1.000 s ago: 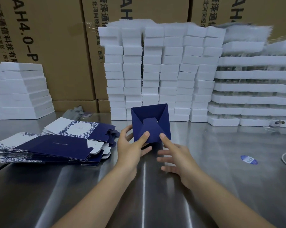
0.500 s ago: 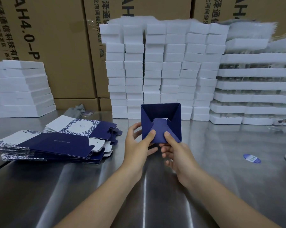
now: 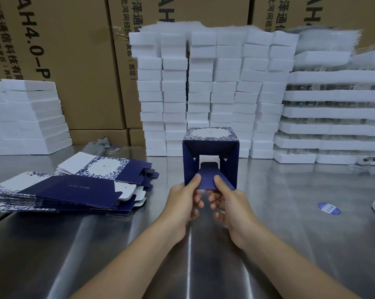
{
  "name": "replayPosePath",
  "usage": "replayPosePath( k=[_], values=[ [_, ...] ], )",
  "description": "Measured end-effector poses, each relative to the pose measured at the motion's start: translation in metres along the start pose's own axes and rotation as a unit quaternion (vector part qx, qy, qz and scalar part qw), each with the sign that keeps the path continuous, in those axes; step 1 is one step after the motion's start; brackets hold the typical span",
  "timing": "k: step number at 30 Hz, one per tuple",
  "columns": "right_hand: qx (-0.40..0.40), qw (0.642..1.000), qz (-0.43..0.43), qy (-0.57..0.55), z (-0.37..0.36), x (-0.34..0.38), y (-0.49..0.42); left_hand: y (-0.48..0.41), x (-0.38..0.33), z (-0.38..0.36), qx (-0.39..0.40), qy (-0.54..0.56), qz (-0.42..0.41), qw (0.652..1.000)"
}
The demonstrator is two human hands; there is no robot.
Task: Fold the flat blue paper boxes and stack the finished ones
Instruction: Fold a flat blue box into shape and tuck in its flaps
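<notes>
Hands point(image 3: 182, 203) point(image 3: 231, 207) pinch box point(image 3: 211, 147) bottom flap edge

A half-folded blue box point(image 3: 211, 157) is held up over the middle of the steel table point(image 3: 290, 223), its open end facing the camera, with the side flaps turned in and a white patterned panel on top. The left hand point(image 3: 183, 201) and right hand point(image 3: 230, 205) pinch the near bottom flap, thumbs lying on it side by side. To the left lies a fanned pile of flat blue boxes point(image 3: 74, 188). Far behind stand stacks of white foam blocks point(image 3: 214, 93), with more white foam stacks point(image 3: 24, 117) at far left, and brown cartons point(image 3: 74, 61) behind them. A blue sticker point(image 3: 329, 208) lies on the table at right.
</notes>
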State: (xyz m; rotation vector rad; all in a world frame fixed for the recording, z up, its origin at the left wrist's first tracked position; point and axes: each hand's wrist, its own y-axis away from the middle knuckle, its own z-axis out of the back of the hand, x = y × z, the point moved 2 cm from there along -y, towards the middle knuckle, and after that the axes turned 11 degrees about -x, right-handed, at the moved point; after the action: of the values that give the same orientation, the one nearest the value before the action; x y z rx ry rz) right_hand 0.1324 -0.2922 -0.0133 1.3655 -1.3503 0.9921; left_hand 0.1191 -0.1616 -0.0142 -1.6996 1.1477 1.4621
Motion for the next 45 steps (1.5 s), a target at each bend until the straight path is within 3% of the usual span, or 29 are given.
replayPosePath(
  k=[10,17,23,32,45],
  values=[
    [0.087,0.995,-0.052,-0.005,-0.003,-0.002,0.000,0.006,-0.003,0.001,-0.015,-0.004,-0.004,1.000],
    [0.042,0.999,-0.010,-0.002,-0.002,-0.001,-0.002,0.011,-0.003,-0.001,-0.003,-0.032,0.028,0.999],
    [0.054,0.998,0.007,0.018,-0.002,0.000,-0.001,0.020,-0.003,-0.008,0.058,-0.041,0.046,0.996],
    [0.071,0.997,-0.020,-0.013,0.001,-0.001,-0.005,0.020,-0.006,-0.007,0.063,-0.043,-0.001,0.997],
    [0.040,0.999,-0.014,-0.005,0.002,-0.004,-0.009,0.019,-0.003,-0.006,0.069,-0.040,0.040,0.996]
  ],
)
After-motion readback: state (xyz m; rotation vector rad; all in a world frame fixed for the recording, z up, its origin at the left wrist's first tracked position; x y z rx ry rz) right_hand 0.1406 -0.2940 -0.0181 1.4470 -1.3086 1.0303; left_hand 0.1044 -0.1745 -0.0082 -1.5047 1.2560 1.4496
